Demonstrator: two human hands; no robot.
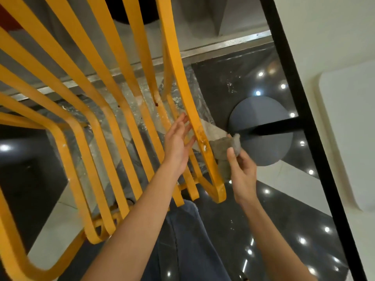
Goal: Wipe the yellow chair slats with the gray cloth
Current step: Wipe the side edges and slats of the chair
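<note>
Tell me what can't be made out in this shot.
Head view:
- gray cloth: partly behind the outermost yellow slat and the right hand.
- Left hand: palm side is turned away.
- Slat tops: cut off by the frame's upper edge.

The chair slats (113, 110) are filling the left and middle of the view, running side by side from the top down to their curled ends near the bottom, with the floor (263, 220) lying beneath them. The left hand (176, 145) is lying against the slats just left of the rightmost one, while the right hand (241, 171) is holding the cloth (223, 151) against that slat's right edge. A round table base (261, 130) is standing to the right of the cloth, and the tabletop (334, 98) is lying farther right, above it.
</note>
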